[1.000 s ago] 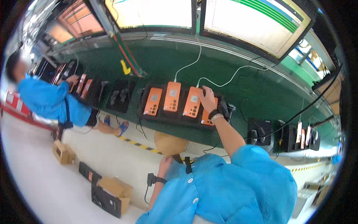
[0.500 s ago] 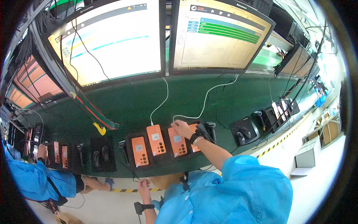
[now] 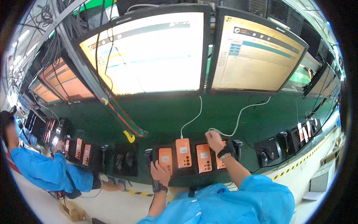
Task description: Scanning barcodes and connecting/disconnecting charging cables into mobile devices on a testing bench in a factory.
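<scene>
Several orange phones lie face down on a black mat along the bench's near edge. My left hand (image 3: 160,173) rests its outstretched fingers at the lower part of the leftmost phone (image 3: 165,153); it looks open. A white cable runs into the top of the second phone (image 3: 183,142), which sits a little farther back. Above and right of the third phone (image 3: 204,156), my right hand (image 3: 213,141) pinches the end of another white cable (image 3: 235,128). The plug itself is hidden in the fingers. My right wrist partly covers a fourth phone (image 3: 222,164).
Two monitors (image 3: 149,59) (image 3: 257,56) stand behind the green bench (image 3: 160,119). Handheld scanners (image 3: 148,154) (image 3: 237,145) flank the phones. A yellow hook-shaped piece (image 3: 129,136) lies by red and green wires. At left, a co-worker in blue (image 3: 44,170) handles similar phones.
My left hand has come up from below the bench edge to the leftmost phone. My right hand has moved right of the third phone's top, with the cable. Green bars have gone from the right screen.
</scene>
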The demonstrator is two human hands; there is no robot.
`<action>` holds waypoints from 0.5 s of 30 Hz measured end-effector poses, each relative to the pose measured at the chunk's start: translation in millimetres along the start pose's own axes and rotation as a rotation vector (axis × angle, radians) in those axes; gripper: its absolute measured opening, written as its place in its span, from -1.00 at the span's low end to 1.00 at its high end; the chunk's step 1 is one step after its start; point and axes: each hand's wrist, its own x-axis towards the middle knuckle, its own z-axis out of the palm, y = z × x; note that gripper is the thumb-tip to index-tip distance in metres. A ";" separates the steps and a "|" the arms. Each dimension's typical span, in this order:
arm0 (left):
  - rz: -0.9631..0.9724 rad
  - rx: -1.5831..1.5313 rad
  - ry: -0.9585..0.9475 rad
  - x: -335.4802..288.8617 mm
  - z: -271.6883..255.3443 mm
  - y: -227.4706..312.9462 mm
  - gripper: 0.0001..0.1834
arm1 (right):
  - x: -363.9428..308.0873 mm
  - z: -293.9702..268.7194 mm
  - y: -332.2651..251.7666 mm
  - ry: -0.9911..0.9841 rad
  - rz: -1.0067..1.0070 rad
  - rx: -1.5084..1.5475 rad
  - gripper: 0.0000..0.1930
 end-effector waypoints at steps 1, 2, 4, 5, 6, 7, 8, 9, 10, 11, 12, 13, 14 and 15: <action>-0.026 -0.038 -0.024 1.6 -0.1 -1.0 -0.37 | 2.0 -6.3 11.9 0.101 -0.037 -0.066 -0.74; -0.031 -0.084 -0.002 1.5 -0.9 -2.1 -0.36 | 1.5 -4.6 21.5 0.237 0.240 -0.125 -0.72; -0.117 -0.130 0.022 4.9 1.3 -4.4 -0.40 | -3.2 -21.2 52.3 0.322 0.389 -0.261 -0.43; -0.206 -0.058 -0.034 6.2 3.3 -6.4 -0.42 | -13.2 -21.8 63.2 0.395 0.474 -0.387 -0.37; -0.241 -0.004 -0.014 8.9 7.5 -6.7 -0.44 | -23.0 -30.6 74.4 0.263 0.543 -0.469 -0.26; -0.261 0.030 0.008 9.9 11.0 -8.5 -0.50 | -40.4 -36.7 81.7 0.178 0.545 -0.508 -0.27; -0.271 0.053 -0.006 12.0 15.1 -10.0 -0.54 | -54.2 -45.3 87.1 0.063 0.598 -0.575 -0.27; -0.278 0.043 0.018 13.0 18.4 -11.6 -0.57 | -65.7 -49.7 88.7 0.043 0.573 -0.474 -0.31; -0.293 0.030 -0.005 13.4 20.4 -14.0 -0.59 | -81.1 -52.8 88.2 0.009 0.575 -0.408 -0.35; -0.303 0.019 -0.025 13.8 21.3 -15.8 -0.61 | -94.1 -56.1 86.1 0.002 0.513 -0.440 -0.42; -0.304 0.030 -0.046 13.4 21.0 -17.6 -0.61 | -103.7 -58.4 82.9 -0.031 0.549 -0.329 -0.42; -0.301 0.041 -0.064 14.1 19.7 -19.4 -0.62 | -111.1 -59.5 78.7 -0.056 0.604 -0.230 -0.42; -0.286 0.048 -0.067 14.3 17.5 -20.8 -0.62 | -117.3 -61.5 74.5 -0.064 0.642 -0.110 -0.41; -0.292 0.049 -0.132 15.7 14.8 -22.1 -0.61 | -121.4 -59.8 69.6 -0.028 0.617 -0.209 -0.46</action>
